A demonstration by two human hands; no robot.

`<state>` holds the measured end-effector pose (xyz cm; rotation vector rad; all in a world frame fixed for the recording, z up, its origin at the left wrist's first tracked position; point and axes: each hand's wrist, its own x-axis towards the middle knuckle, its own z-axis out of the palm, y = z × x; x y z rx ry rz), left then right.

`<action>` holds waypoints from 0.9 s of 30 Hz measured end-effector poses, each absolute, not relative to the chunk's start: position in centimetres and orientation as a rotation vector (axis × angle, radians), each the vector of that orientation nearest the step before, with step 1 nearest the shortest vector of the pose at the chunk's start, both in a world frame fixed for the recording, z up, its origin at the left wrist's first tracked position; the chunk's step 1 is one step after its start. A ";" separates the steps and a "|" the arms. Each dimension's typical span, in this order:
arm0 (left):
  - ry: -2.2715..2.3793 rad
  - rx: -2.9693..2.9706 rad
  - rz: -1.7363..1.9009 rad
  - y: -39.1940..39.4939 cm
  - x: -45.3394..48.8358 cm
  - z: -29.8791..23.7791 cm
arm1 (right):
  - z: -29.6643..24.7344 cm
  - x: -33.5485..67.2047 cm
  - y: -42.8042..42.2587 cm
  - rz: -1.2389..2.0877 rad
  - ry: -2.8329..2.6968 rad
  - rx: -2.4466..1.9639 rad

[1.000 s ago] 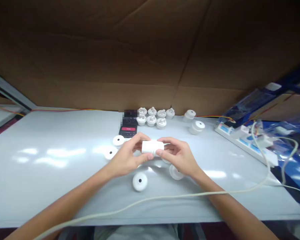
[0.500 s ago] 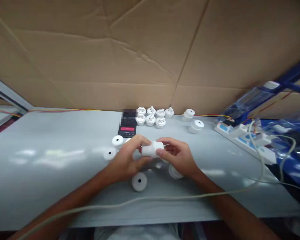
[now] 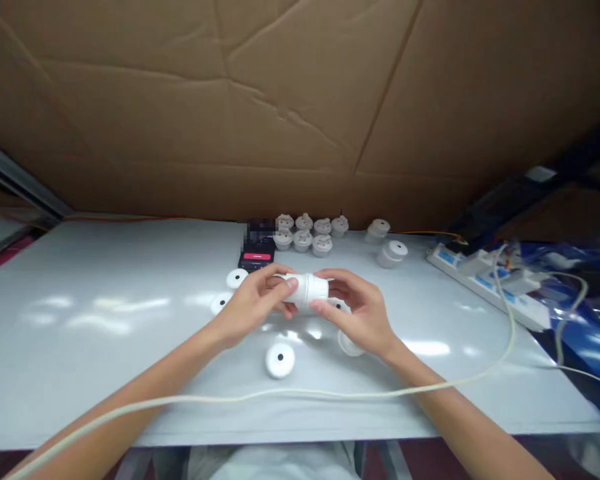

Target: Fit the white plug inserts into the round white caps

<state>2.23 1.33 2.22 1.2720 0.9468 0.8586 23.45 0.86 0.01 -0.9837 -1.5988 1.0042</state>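
Above the middle of the white table (image 3: 105, 333), both hands grip one white plastic cylinder part (image 3: 309, 289). My left hand (image 3: 253, 303) pinches its left end with curled fingers. My right hand (image 3: 357, 310) wraps around its right end from below and behind. Loose white round caps with a dark centre hole lie about the hands: one cap (image 3: 280, 360) in front, two caps (image 3: 237, 278) to the left, another part (image 3: 349, 343) half hidden under my right wrist.
Several white socket parts (image 3: 305, 235) stand in rows at the back, beside a black device with a red button (image 3: 257, 257). Two more white parts (image 3: 390, 253) lie to their right. A power strip (image 3: 485, 283) sits far right. A white cable (image 3: 330, 393) crosses the near table. A cardboard wall (image 3: 300, 100) stands behind.
Both hands have lifted the white cylinder part slightly and shifted it a little away from me; the left fingers have changed their hold on its end. The cable has slid slightly across the table.
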 end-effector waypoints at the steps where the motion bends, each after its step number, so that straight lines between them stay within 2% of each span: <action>1: 0.966 1.257 0.854 1.4 2.3 2.3 | -0.1 23.5 0.8 0.915 -1.652 -0.959; 5: 0.973 1.374 0.881 1.6 2.1 2.3 | -0.3 23.6 0.9 0.746 -1.746 -0.936; 12: 0.923 2.297 1.157 1.0 1.4 0.3 | -0.1 23.6 1.4 1.242 -1.437 -1.116; 18: 0.893 2.623 1.272 1.1 1.6 -0.3 | 0.6 23.9 1.4 1.247 -1.418 -1.153; 20: 0.938 2.574 1.175 1.2 1.6 -0.1 | 0.9 24.6 1.8 1.068 -1.525 -1.208; 25: 1.075 2.562 0.801 1.6 1.1 -0.3 | 2.2 28.4 4.4 0.264 -1.830 -1.343; 27: 1.075 2.610 0.724 1.6 0.9 -0.3 | 2.6 30.3 5.8 0.090 -1.933 -1.409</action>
